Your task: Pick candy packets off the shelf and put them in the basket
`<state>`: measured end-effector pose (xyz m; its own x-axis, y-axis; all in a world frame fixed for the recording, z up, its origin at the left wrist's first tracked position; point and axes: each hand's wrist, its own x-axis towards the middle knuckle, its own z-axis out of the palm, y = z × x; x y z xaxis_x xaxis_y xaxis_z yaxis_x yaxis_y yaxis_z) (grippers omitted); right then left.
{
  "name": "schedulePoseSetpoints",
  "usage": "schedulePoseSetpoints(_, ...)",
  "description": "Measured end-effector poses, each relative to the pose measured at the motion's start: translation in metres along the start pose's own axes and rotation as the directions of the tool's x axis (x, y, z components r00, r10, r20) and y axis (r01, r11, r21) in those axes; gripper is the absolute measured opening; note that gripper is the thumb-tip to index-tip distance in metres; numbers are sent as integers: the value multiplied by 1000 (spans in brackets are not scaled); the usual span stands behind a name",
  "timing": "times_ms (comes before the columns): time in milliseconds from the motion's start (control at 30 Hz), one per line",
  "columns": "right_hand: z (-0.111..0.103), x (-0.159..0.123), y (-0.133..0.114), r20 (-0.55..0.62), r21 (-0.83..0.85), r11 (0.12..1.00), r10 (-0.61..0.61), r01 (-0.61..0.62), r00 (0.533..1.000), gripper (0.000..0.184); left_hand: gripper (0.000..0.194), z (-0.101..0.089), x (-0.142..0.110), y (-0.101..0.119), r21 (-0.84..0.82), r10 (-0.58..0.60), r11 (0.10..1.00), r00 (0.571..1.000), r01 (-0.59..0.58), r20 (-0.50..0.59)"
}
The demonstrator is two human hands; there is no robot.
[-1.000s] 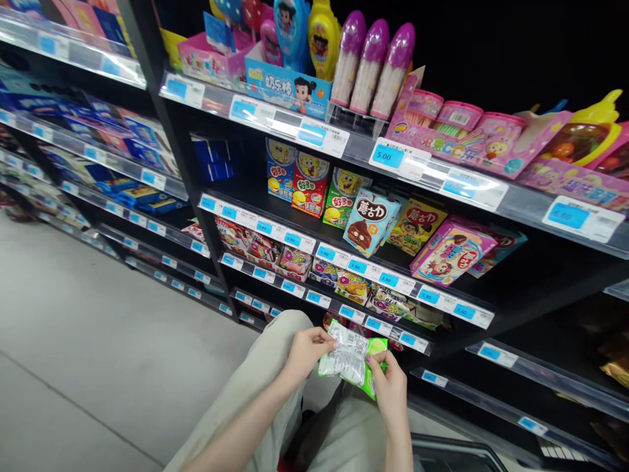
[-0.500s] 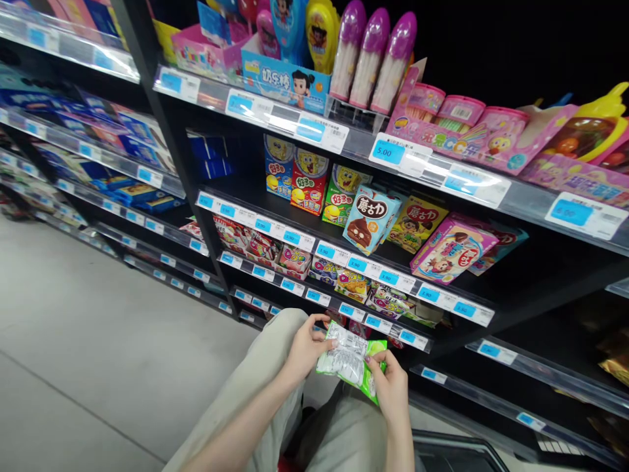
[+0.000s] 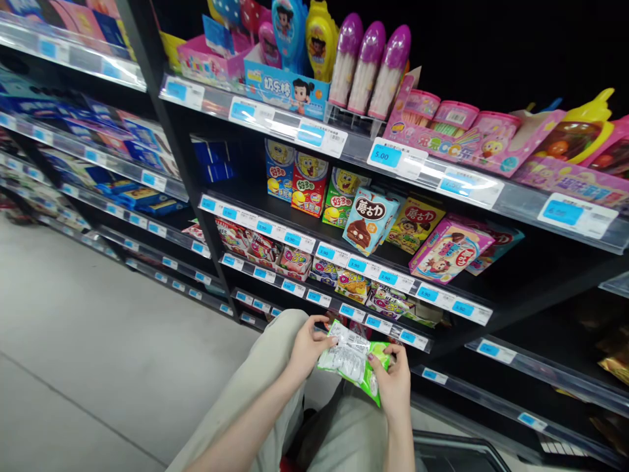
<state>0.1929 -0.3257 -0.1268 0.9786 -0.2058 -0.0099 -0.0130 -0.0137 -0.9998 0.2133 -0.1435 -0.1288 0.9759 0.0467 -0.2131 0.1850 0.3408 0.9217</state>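
Note:
Both my hands hold a small green candy bag (image 3: pixel 348 359) above my knees, with its white printed panel facing up. My left hand (image 3: pixel 310 344) pinches the bag's left end, thumb on top and fingers at the far edge. At the right end, my right hand (image 3: pixel 393 379) grips the bag between the thumb on top and fingers curled around its far side. The bag lies tilted, its right end lower. Just beyond it runs a low shelf with small colourful candy packs (image 3: pixel 351 285).
Snack boxes (image 3: pixel 371 219) stand on the middle shelf, and toy candies (image 3: pixel 348 62) fill the upper one. Price tags line a shelf edge (image 3: pixel 388 278). A dark basket-like container (image 3: pixel 457 452) sits on the floor at my right. Grey floor (image 3: pixel 98 341) stretches to the left.
My right hand has shifted its hold slightly, its fingers now further over the bag's far edge. The left hand keeps its grip. The view has tilted a little.

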Motion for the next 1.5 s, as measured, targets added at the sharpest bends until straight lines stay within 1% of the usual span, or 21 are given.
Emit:
schedulePoseSetpoints(67, -1, 0, 2, -13, 3, 1000, -8, 8, 1000, 37, 57, 1, -3, 0, -86, -162, 981, 980, 172, 120)
schedulePoseSetpoints(133, -2, 0, 5, 11, 27, 1000, -14, 14, 1000, 36, 55, 3, -8, -1, -92, -321, 928, 897, 362, 304)
schedulePoseSetpoints(167, -2, 1, 7, 36, 40, 999, -13, 11, 999, 36, 54, 3, -10, -1, -68, -362, 908, 856, 413, 369)
schedulePoseSetpoints(200, -3, 2, 9, 59, 45, 999, -10, 7, 998, 36, 53, 4, -11, -1, -48, -373, 904, 838, 426, 398)
schedulePoseSetpoints(233, -3, 2, 11, 76, 40, 999, -7, 4, 997, 35, 53, 5, -12, -1, -37, -364, 911, 843, 411, 396)
schedulePoseSetpoints(333, -4, 4, 14, 79, -16, 1000, 7, -6, 997, 35, 54, 7, -12, -2, -53, -302, 939, 887, 340, 350)
schedulePoseSetpoints(433, -2, 5, 14, -1, -16, 1000, 18, -18, 1000, 39, 58, 9, -9, -2, -90, -228, 958, 913, 272, 338)
schedulePoseSetpoints(533, 1, 6, 13, -69, 51, 998, 37, -34, 997, 42, 58, 10, -8, -4, -100, -150, 976, 928, 195, 342)
schedulePoseSetpoints(633, 1, 6, 14, -60, 93, 995, 46, -40, 997, 42, 53, 10, -8, -4, -101, -74, 988, 933, 117, 353)
schedulePoseSetpoints(700, -3, 6, 16, -15, 116, 992, 42, -40, 999, 41, 52, 6, -9, -1, -97, -54, 990, 909, 103, 413)
schedulePoseSetpoints(800, -10, 6, 20, 45, 175, 984, 32, -40, 998, 40, 51, -2, -9, 8, -22, -104, 990, 831, 139, 547)
schedulePoseSetpoints(833, -13, 7, 21, 64, 196, 979, 36, -48, 997, 41, 47, -4, -8, 11, 19, -125, 990, 819, 138, 560)
schedulePoseSetpoints(867, -15, 7, 22, 83, 215, 975, 43, -60, 996, 42, 43, -6, -8, 14, 58, -133, 991, 826, 121, 548)
schedulePoseSetpoints(933, -18, 7, 24, 120, 249, 964, 64, -92, 991, 44, 38, -8, -7, 18, 85, -101, 994, 870, 68, 483)
schedulePoseSetpoints(1000, -19, 8, 25, 134, 284, 953, 74, -110, 988, 45, 47, -8, -7, 19, 36, -42, 999, 898, 29, 438)
schedulePoseSetpoints(1067, -17, 7, 24, 119, 312, 944, 76, -110, 990, 45, 63, -6, -8, 18, -26, 1, 1000, 899, 11, 438)
schedulePoseSetpoints(1133, -16, 7, 23, 97, 331, 938, 78, -107, 992, 45, 66, -4, -8, 15, -30, -3, 999, 885, 20, 465)
schedulePoseSetpoints(1200, -15, 7, 23, 82, 338, 935, 84, -107, 993, 45, 53, -4, -8, 11, 33, -30, 999, 891, 17, 454)
schedulePoseSetpoints(1300, -17, 8, 25, 67, 323, 940, 96, -112, 993, 46, 30, -4, -8, 4, 200, -16, 978, 933, -60, 360)
schedulePoseSetpoints(1400, -19, 10, 28, 54, 295, 949, 97, -109, 994, 46, 27, -3, -9, 0, 302, 59, 940, 946, -160, 319)
schedulePoseSetpoints(1500, -20, 9, 27, 52, 289, 953, 79, -91, 996, 45, 25, -3, -12, 0, 347, 169, 892, 925, -291, 341)
